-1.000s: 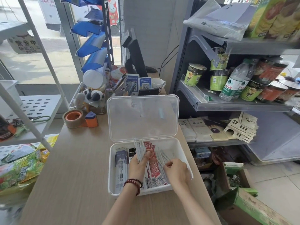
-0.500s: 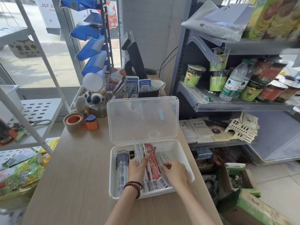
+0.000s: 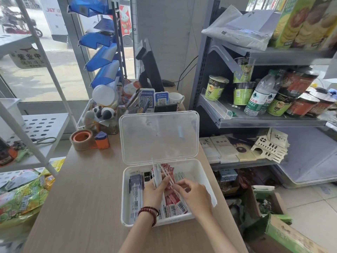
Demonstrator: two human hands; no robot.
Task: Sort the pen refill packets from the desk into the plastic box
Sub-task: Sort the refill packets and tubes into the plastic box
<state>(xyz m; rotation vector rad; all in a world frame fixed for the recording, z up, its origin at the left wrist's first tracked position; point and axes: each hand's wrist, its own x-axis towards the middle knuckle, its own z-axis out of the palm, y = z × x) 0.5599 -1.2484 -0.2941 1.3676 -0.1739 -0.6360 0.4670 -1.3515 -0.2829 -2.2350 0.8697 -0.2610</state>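
The white translucent plastic box [image 3: 201, 166] stands open near the right edge of the pale wooden counter [image 3: 82, 189]. Inside it, the left hand [image 3: 154, 191] grips an upright bundle of slim clear pen refill packets [image 3: 156, 173]. The right hand [image 3: 196, 195] pinches one of them. Red-labelled flat packets [image 3: 176, 204] lie beneath, and purple-topped packets [image 3: 135, 190] lie along the box's left wall.

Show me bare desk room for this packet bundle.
Free: wooden desk left of the white plastic box, nearer than the brown tape roll. Crowded: inside the box, and the back edge by the white mug.
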